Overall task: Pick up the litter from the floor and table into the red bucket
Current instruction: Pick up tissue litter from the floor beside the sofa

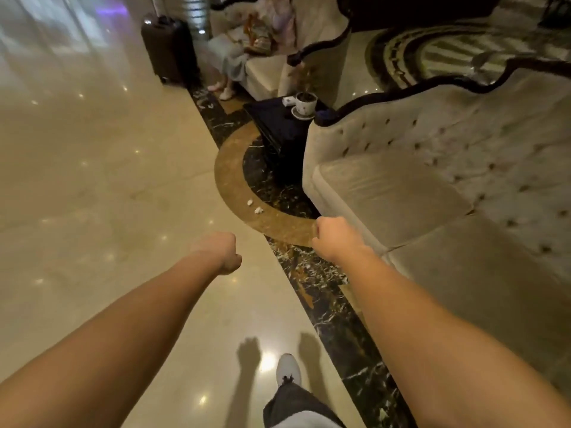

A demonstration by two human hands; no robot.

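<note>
Two small crumpled white scraps of litter lie on the brown curved floor inlay, one (249, 202) a little farther than the other (258, 210). My left hand (221, 253) is stretched forward over the cream marble floor, its fingers curled down and holding nothing that I can see. My right hand (332, 237) reaches forward near the sofa's corner, also curled with nothing visible in it. Both hands are short of the litter and well above the floor. No red bucket is in view.
A cream tufted sofa (432, 211) fills the right side. A dark side table (278, 128) with a white cup and saucer (306, 105) stands beyond the litter. A dark suitcase (168, 47) and a seated person (234, 57) are at the back. My shoe (288, 370) is below.
</note>
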